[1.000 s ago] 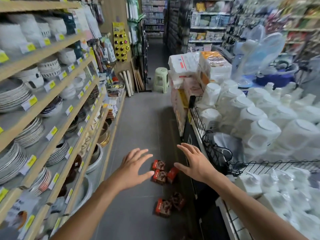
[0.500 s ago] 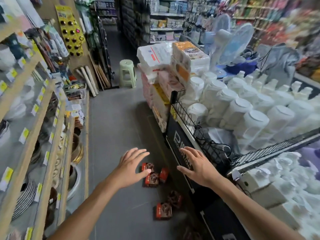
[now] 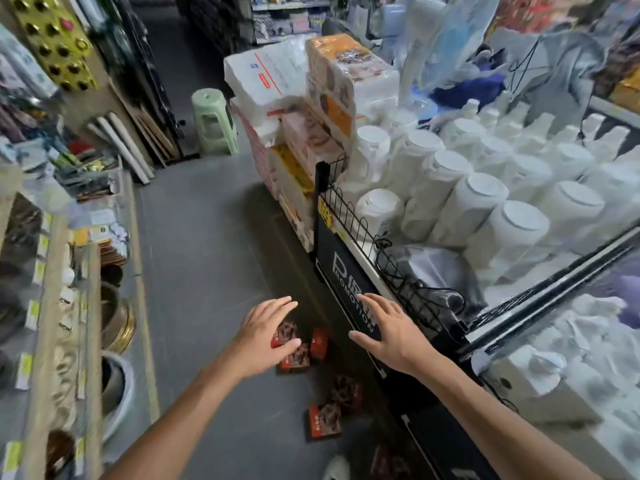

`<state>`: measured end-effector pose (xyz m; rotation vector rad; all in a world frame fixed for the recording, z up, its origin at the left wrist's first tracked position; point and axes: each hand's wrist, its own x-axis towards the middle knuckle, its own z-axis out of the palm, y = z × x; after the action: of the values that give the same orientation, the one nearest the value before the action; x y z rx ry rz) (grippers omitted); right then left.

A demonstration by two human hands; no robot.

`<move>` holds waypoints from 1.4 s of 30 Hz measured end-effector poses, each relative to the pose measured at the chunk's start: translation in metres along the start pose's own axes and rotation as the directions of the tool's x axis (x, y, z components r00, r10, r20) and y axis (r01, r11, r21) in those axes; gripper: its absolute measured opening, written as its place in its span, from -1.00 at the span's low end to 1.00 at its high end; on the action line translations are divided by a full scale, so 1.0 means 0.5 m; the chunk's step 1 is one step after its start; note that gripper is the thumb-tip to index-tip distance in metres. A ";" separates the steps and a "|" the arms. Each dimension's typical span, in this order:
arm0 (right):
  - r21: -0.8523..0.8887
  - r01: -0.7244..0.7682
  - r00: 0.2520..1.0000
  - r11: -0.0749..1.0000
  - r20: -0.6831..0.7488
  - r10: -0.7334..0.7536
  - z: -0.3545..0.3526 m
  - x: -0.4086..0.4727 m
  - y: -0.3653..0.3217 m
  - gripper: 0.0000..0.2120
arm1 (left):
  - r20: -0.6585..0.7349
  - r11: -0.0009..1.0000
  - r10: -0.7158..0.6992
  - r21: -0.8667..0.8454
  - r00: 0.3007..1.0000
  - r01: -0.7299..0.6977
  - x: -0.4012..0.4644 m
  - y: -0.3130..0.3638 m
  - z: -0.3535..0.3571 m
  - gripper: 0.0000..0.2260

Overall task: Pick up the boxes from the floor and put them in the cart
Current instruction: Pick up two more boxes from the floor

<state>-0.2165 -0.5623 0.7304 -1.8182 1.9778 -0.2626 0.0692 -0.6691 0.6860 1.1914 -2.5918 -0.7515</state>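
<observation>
Both hands have sunk lower toward the small red cardboard boxes (image 3: 294,355) on the grey floor (image 3: 207,271).
Left hand (image 3: 265,336) and right hand (image 3: 388,332) hover spread wide, empty; more boxes lie at 6 o'clock.

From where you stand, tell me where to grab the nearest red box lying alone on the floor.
Pinch the red box across its two long side edges, coming straight down from above. It lies flat, face up, with bare floor around most of it, so the sides look free.

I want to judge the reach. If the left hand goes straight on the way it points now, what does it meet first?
Probably the red boxes on the floor under the open left hand; depth is unclear.
</observation>
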 end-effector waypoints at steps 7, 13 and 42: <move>0.078 -0.075 0.994 0.994 0.086 0.068 0.045 0.115 0.034 -0.22 | 0.018 0.995 -0.068 -0.071 0.998 0.069 0.069 -0.087 0.050 -0.34; 0.096 -0.187 0.974 0.978 0.148 0.171 0.136 0.231 0.075 -0.22 | 0.047 0.985 -0.142 -0.096 0.989 0.146 0.137 -0.214 0.128 -0.30; 0.367 -0.648 0.742 0.667 0.108 0.661 1.357 0.804 0.530 0.27 | 0.368 0.930 -0.240 -0.177 0.898 0.321 0.197 -0.927 1.109 -0.33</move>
<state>-0.1730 -0.8221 -0.0588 -0.7750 2.2628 -0.4099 0.1019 -0.7940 -0.0318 1.4931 -2.5102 -1.3982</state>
